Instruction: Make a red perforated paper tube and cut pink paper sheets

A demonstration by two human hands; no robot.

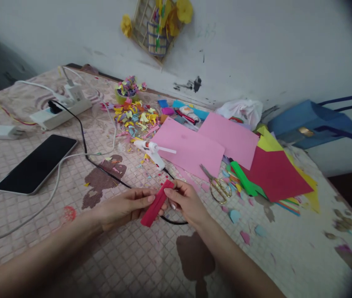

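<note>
A folded strip of red paper [155, 208] is held between my two hands above the table, slanting from lower left to upper right. My left hand [132, 203] pinches its left side with the thumb on top. At the upper end my right hand [182, 198] grips it between thumb and fingers. Just beyond my hands lies a white hot glue gun [151, 152], its black cord passing beneath them. To the right are gold-handled scissors [220, 189] and a bright green cutter-like tool [242, 179].
Pink sheets [191, 145] and a red sheet [277, 171] lie behind the scissors. Colourful paper scraps [138, 116] cover the back, near a filled small pot [128, 92]. At left are a tablet-like black device [37, 163], a power strip [61, 114] and cables. A blue bag [309, 122] stands right.
</note>
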